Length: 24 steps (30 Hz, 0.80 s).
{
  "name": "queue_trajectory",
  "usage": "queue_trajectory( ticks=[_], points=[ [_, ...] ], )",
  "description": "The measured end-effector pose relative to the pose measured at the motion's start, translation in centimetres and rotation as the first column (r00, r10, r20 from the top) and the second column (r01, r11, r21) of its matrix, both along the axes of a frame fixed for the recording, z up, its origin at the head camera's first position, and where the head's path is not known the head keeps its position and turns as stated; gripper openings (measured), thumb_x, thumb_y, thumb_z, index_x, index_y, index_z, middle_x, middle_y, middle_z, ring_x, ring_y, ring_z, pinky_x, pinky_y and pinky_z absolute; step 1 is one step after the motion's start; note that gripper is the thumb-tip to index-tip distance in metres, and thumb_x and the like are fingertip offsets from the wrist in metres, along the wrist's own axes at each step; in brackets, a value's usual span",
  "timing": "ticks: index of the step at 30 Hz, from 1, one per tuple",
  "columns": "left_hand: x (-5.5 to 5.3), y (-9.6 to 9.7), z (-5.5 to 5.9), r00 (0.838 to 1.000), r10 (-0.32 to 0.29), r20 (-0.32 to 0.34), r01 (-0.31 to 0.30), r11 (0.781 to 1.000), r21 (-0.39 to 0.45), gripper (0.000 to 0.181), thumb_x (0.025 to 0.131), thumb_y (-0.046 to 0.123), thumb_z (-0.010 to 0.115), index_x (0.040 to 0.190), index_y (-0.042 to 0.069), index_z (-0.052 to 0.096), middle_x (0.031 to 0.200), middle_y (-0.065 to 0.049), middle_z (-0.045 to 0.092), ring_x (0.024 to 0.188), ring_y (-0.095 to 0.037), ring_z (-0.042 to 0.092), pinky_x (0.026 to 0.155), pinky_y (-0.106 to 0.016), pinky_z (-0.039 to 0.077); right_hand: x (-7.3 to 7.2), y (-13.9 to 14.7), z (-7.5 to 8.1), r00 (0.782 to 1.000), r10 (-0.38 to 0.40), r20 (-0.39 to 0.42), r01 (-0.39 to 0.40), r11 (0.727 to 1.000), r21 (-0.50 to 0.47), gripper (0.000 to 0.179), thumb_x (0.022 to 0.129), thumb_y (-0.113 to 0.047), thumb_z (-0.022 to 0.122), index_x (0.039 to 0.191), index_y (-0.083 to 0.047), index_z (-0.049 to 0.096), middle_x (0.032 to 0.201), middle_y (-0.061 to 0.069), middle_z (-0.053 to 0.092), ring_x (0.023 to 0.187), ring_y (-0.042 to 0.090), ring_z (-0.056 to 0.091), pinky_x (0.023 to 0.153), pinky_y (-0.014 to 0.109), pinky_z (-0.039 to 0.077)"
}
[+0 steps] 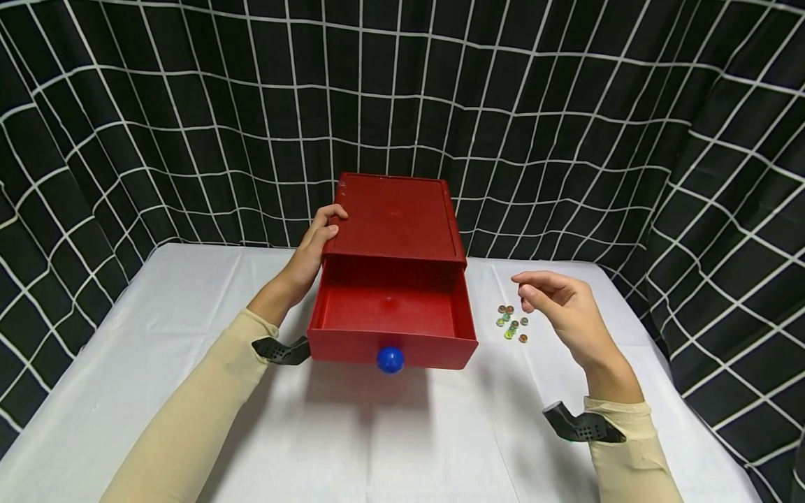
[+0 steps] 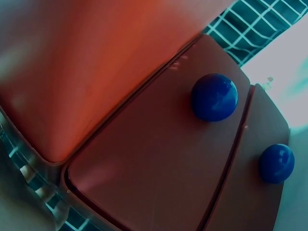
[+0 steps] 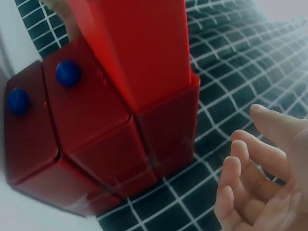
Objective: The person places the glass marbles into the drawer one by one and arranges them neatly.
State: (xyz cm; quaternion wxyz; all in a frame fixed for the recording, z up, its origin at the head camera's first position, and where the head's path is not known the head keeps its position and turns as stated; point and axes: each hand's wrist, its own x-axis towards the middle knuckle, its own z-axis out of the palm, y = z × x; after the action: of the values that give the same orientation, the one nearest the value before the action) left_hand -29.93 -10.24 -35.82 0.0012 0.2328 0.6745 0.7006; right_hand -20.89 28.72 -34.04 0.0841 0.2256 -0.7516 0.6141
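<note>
A red drawer cabinet (image 1: 396,216) stands with its top drawer (image 1: 352,348) pulled out towards me, a blue knob (image 1: 390,360) on the front. Inside that drawer only the red floor shows. My left hand (image 1: 302,269) rests against the cabinet's left side, its thumb and a finger over the top edge. Several small brown and green glass marbles (image 1: 515,324) lie scattered on the cloth to the right. Just beyond them hovers my right hand (image 1: 569,314), fingers loosely bent. In the right wrist view nothing shows between the fingers of that hand (image 3: 269,178).
Beneath the pulled-out drawer, two lower drawers (image 2: 159,144) sit closed, each with a blue knob (image 2: 214,97). White cloth (image 1: 189,300) covers the table. A black curtain (image 1: 402,91) with a white grid hangs behind and at both sides.
</note>
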Motion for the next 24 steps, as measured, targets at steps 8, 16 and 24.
queue_trajectory(
  ticks=[8,16,24],
  points=[
    [0.0,0.0,0.0,1.000,0.001,0.004,-0.001,1.000,0.006,0.024,0.102,0.023,0.026,0.122,0.030,0.038,0.129,-0.001,0.040,0.114,-0.019,0.044,0.095,-0.035,0.036,-1.7,1.5,-1.8,0.996,-0.059,0.065,0.058,0.998,0.027,0.022,0.098,-0.003,0.060,0.106,-0.019,0.073,0.079,-0.008,0.067,0.070,0.003,0.061,0.074,0.017,0.051],
    [0.0,0.0,0.0,1.000,0.001,0.003,-0.001,1.000,0.005,0.024,0.102,0.022,0.026,0.122,0.030,0.038,0.129,0.000,0.039,0.115,-0.018,0.044,0.095,-0.035,0.036,-3.2,2.8,-3.4,0.980,-0.075,0.186,0.078,0.997,-0.012,0.017,0.100,-0.010,0.060,0.103,-0.021,0.073,0.085,-0.011,0.067,0.072,0.002,0.062,0.070,0.017,0.054],
    [0.0,0.0,0.0,1.000,-0.002,0.005,0.002,1.000,0.012,0.024,0.102,0.022,0.025,0.122,0.029,0.038,0.127,0.000,0.041,0.113,-0.017,0.044,0.094,-0.034,0.036,-4.3,4.3,-5.5,0.947,-0.153,0.284,0.147,0.988,0.042,0.014,0.099,-0.016,0.063,0.100,-0.027,0.072,0.088,-0.014,0.068,0.073,0.001,0.062,0.068,0.016,0.054]
  ],
)
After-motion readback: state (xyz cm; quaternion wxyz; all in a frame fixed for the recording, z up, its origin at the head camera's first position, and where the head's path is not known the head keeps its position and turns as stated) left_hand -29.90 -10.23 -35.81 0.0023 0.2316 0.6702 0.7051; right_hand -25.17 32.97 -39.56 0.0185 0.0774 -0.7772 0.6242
